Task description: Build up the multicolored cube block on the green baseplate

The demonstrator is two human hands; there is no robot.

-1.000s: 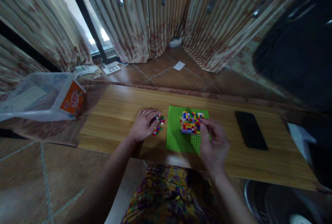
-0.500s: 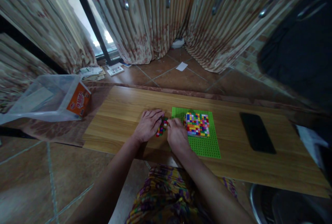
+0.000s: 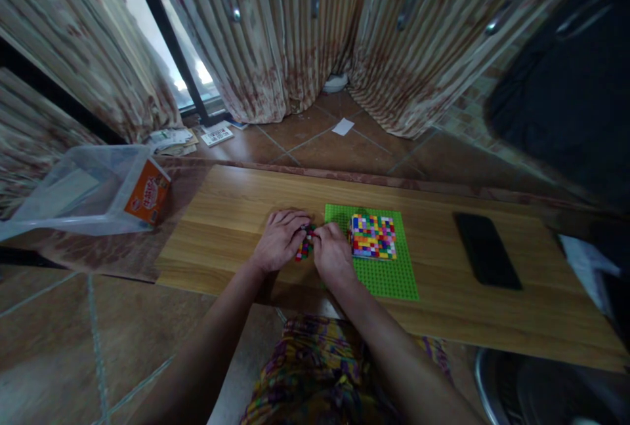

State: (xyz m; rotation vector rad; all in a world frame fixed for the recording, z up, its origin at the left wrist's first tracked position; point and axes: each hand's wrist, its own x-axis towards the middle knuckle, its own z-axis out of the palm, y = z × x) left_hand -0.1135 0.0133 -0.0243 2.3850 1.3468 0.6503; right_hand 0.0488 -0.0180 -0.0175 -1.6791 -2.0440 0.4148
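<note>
Between my two hands, on the wooden board, lies a small multicoloured piece of toy building bricks (image 3: 303,251), partly hidden by my fingers. My left hand (image 3: 279,239) curls over its left and far side, fingers closed against it. From the right, my right hand (image 3: 335,256) pinches a tiny red brick (image 3: 315,233) at the edge of the piece. Beside that hand a green baseplate (image 3: 388,283) carries a thick rectangular block of mixed-colour bricks (image 3: 374,237). My right knuckles are over the baseplate's left edge.
A black phone (image 3: 486,249) lies on the wooden board (image 3: 221,215) to the right. Left of the board stands a clear plastic bin (image 3: 93,215) with an orange label. Papers (image 3: 170,141) lie by the curtains (image 3: 266,51), and a metal basin (image 3: 485,385) is at lower right.
My right hand has shifted slightly left, its fingertips closer to my left hand and the brick piece. The left hand stays nearly still. The whole view has drifted a little.
</note>
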